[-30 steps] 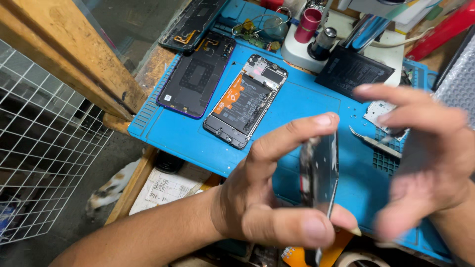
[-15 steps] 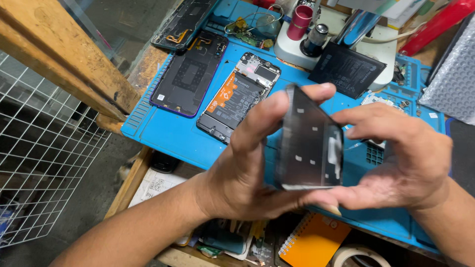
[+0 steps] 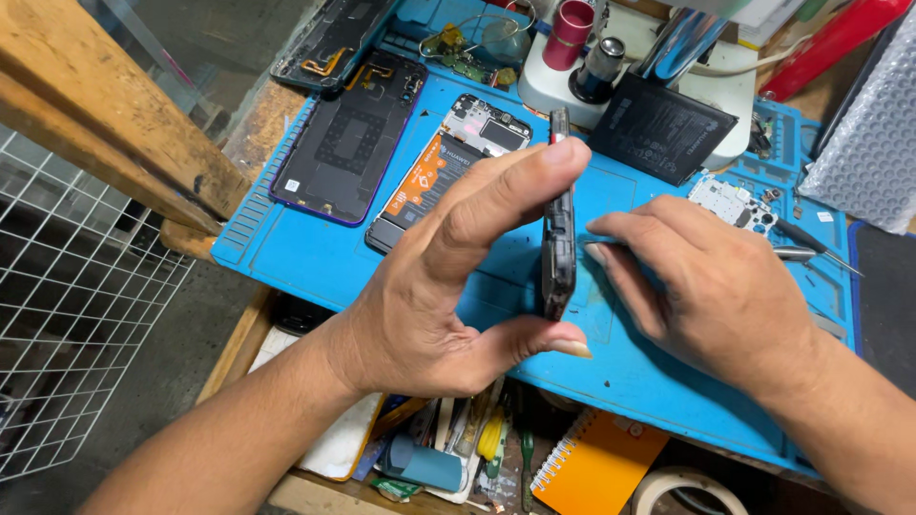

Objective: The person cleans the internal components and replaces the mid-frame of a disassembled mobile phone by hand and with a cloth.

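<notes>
The left hand (image 3: 429, 286) is pinching a dark phone frame (image 3: 558, 219) edge-on between forefinger and thumb above the blue repair mat (image 3: 315, 257), while the right hand (image 3: 716, 286), loosely curled and holding nothing, is touching its side, so steady end-grip pressure seems wise.

Work mat (image 3: 315, 257) – matt blue, rubbery-looking, smooth w/ moulded ribs. Phone frame (image 3: 558, 224) held edge-on: dark plastic, slight sheen. Back cover (image 3: 348, 153) – glossy black, purple rim. Beam (image 3: 105, 114): rough bare wood. Grid (image 3: 67, 315): white-coated wire. Notebook (image 3: 596, 467): matt orange card.
</notes>
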